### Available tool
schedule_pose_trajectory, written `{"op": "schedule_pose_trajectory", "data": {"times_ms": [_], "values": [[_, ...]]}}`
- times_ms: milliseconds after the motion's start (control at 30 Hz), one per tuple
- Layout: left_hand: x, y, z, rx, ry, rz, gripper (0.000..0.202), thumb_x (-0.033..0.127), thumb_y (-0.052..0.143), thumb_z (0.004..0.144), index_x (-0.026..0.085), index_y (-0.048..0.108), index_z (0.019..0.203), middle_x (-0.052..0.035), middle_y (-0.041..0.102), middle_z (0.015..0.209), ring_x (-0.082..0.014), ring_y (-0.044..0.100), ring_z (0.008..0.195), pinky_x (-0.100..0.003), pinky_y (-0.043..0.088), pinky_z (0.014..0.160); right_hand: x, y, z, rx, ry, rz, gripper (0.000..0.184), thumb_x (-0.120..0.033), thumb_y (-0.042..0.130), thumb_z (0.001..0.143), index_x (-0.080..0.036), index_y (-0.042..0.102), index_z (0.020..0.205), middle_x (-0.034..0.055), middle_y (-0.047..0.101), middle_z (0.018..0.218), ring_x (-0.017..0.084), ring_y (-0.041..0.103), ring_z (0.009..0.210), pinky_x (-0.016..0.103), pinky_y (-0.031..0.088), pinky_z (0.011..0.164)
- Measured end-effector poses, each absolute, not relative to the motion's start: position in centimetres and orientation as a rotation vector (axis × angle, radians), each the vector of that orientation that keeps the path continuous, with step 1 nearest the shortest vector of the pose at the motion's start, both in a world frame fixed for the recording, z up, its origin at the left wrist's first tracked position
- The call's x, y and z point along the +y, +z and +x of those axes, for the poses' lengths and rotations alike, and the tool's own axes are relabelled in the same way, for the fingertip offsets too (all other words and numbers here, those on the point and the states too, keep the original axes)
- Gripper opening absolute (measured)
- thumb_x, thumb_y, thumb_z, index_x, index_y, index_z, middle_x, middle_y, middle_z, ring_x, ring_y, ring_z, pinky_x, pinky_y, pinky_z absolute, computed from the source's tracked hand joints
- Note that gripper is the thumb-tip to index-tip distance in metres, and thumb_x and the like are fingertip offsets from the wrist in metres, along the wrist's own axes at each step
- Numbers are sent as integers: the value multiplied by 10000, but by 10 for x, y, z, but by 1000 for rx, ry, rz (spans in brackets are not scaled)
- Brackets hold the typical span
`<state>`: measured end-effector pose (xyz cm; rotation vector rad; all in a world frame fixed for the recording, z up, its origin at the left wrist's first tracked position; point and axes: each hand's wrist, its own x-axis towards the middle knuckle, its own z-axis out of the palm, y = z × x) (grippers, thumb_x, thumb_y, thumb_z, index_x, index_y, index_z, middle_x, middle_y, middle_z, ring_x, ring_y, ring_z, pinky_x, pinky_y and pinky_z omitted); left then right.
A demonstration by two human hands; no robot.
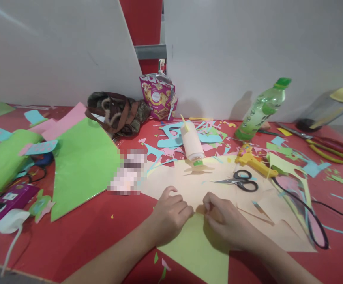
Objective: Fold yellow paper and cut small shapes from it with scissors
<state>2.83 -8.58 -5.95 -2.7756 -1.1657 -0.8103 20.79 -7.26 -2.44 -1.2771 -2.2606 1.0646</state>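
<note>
My left hand [173,215] is closed, its curled fingertips at the top edge of a yellow-green sheet of paper [201,252]; the thumb is hidden. Just to the right, my right hand [223,219] is curled over the same edge, index finger and thumb bent inward; whatever lies between them is too small to make out. Beneath and beyond both hands spreads a large beige paper [165,177]. Black-handled scissors [238,181] lie on it, slightly open. Behind them, a beige paper-wrapped bottle [192,142] with a green cap lies with its cap towards me.
At right are a yellow glue gun [255,163] with a black cord, a green drink bottle [263,110] and red-and-yellow-handled shears [328,146]. At left lie a green sheet [85,169] and purple box [10,203]. A camouflage bag [120,114] and snack pouch [158,96] stand behind.
</note>
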Motion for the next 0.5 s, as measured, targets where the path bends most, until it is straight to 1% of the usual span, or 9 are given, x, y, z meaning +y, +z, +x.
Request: {"op": "schedule_pose_trajectory", "data": {"times_ms": [267, 400, 500], "values": [[-76, -54, 15, -1293, -888, -2696, 195, 63, 384, 775, 156, 509, 658, 20, 510, 528, -95, 403, 536, -324, 325, 768, -61, -26, 223, -2232, 1021, -1370, 198, -27, 363, 592, -213, 342, 654, -52, 450, 586, 112, 434, 554, 211, 346, 502], [-70, -52, 8, -1342, -952, -2616, 171, 75, 404, 771, 157, 507, 661, 22, 522, 525, -97, 419, 536, -326, 330, 757, -56, -26, 229, -2161, 1026, -1397, 188, -35, 371, 597, -213, 333, 638, -56, 429, 574, 105, 435, 535, 209, 358, 493], [-65, -53, 0, -1390, -1015, -2543, 178, 55, 395, 757, 160, 502, 661, 21, 539, 536, -100, 439, 536, -326, 335, 748, -51, -30, 235, -2064, 1052, -1422, 183, -42, 381, 614, -215, 326, 637, -62, 412, 563, 101, 450, 522, 213, 374, 493]]}}
